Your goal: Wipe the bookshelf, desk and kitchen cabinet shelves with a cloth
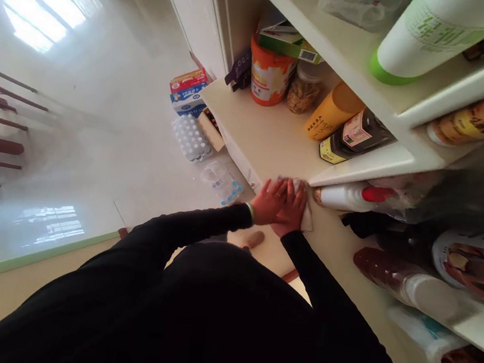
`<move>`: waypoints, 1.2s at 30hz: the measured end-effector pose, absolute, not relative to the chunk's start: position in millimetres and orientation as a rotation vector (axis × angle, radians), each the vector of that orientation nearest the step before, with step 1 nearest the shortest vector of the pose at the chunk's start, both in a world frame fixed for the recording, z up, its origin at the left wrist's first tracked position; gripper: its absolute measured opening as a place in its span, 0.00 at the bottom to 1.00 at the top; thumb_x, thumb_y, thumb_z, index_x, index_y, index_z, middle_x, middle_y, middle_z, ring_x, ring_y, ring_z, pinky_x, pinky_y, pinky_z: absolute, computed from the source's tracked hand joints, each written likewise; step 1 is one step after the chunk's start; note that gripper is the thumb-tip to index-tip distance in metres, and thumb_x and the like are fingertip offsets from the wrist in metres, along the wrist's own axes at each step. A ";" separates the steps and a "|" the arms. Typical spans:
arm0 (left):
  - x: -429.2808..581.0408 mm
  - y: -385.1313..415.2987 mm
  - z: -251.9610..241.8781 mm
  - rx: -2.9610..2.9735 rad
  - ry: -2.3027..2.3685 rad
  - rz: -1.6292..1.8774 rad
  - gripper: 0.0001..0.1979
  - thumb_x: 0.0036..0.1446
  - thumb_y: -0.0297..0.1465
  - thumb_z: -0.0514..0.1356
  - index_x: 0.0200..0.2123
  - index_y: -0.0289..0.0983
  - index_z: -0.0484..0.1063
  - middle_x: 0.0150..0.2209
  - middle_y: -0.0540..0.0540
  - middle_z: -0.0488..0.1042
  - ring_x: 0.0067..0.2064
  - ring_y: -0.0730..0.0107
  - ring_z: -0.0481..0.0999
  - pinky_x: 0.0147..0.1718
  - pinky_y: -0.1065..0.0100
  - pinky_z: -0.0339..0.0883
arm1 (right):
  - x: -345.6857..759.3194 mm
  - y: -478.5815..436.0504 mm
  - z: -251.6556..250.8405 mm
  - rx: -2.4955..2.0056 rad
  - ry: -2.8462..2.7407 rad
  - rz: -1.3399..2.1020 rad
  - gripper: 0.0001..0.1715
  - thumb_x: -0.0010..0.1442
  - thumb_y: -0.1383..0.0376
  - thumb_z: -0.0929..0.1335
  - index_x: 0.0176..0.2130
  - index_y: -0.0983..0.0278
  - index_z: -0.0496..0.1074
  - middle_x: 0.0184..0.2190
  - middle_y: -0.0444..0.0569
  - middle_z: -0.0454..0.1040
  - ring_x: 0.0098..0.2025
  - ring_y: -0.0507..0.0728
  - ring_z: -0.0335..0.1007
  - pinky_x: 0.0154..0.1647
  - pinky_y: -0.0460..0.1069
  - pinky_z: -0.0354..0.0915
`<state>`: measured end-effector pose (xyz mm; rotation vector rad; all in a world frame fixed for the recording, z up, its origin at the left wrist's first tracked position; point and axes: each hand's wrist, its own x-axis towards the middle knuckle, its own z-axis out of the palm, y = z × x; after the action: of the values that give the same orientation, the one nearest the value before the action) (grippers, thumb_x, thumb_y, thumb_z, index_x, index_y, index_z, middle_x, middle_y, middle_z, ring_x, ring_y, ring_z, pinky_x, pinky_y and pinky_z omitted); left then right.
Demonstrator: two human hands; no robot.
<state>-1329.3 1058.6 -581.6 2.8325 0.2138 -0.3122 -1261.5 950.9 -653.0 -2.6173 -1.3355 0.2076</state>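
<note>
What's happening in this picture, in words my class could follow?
A person in black sleeves is at a shelf. The right hand is on a pale cloth or tissue near its edge, and the left hand overlaps the right. Further along the shelf stand an orange tub, a jar and a yellow cup.

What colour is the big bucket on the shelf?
The bucket is mostly orange, with a whitish pattern low down. It shows best in the head view.
</note>
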 end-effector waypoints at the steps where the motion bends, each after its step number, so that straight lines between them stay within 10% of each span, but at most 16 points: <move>1: -1327.9 1074.5 -581.1 2.825 0.247 -0.310 0.48 0.68 0.51 0.65 0.79 0.28 0.57 0.80 0.26 0.54 0.82 0.37 0.51 0.79 0.36 0.45 | -1258.2 971.0 -651.4 -2.620 -1.347 0.231 0.48 0.69 0.60 0.64 0.81 0.70 0.54 0.82 0.65 0.51 0.83 0.78 0.39 0.80 0.77 0.47; 14: -1335.1 1226.3 -570.3 2.735 0.631 -0.310 0.44 0.72 0.51 0.59 0.80 0.33 0.54 0.83 0.30 0.46 0.83 0.40 0.47 0.79 0.34 0.43 | -1242.6 1147.0 -629.2 -2.352 -1.629 0.301 0.39 0.78 0.64 0.59 0.82 0.70 0.50 0.84 0.59 0.45 0.84 0.75 0.34 0.82 0.74 0.36; 22: -1379.7 1131.1 -586.2 2.656 0.709 -0.290 0.36 0.71 0.49 0.64 0.73 0.34 0.67 0.76 0.29 0.65 0.79 0.40 0.59 0.76 0.37 0.56 | -1257.3 1061.5 -661.1 -1.943 -1.706 0.285 0.29 0.73 0.70 0.63 0.67 0.62 0.78 0.73 0.56 0.71 0.78 0.69 0.59 0.80 0.67 0.58; 30: -1392.4 1019.3 -585.6 2.375 0.316 -0.221 0.19 0.73 0.47 0.63 0.53 0.37 0.80 0.49 0.40 0.84 0.51 0.54 0.85 0.56 0.55 0.77 | -1276.4 880.2 -660.9 -1.874 -1.542 0.095 0.17 0.69 0.70 0.67 0.45 0.60 0.86 0.51 0.57 0.84 0.64 0.67 0.73 0.65 0.62 0.74; 36: -1380.7 1014.0 -560.0 2.387 0.325 0.451 0.23 0.71 0.46 0.63 0.60 0.38 0.75 0.61 0.34 0.77 0.65 0.47 0.76 0.69 0.43 0.69 | -1261.3 893.3 -610.8 -1.928 -1.425 -0.043 0.22 0.73 0.63 0.65 0.60 0.58 0.81 0.67 0.57 0.75 0.70 0.67 0.67 0.72 0.66 0.67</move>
<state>-1380.7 1014.0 -560.0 2.3869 0.3253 0.4515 -1261.3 893.3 -610.8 -1.9277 -1.4247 -0.0432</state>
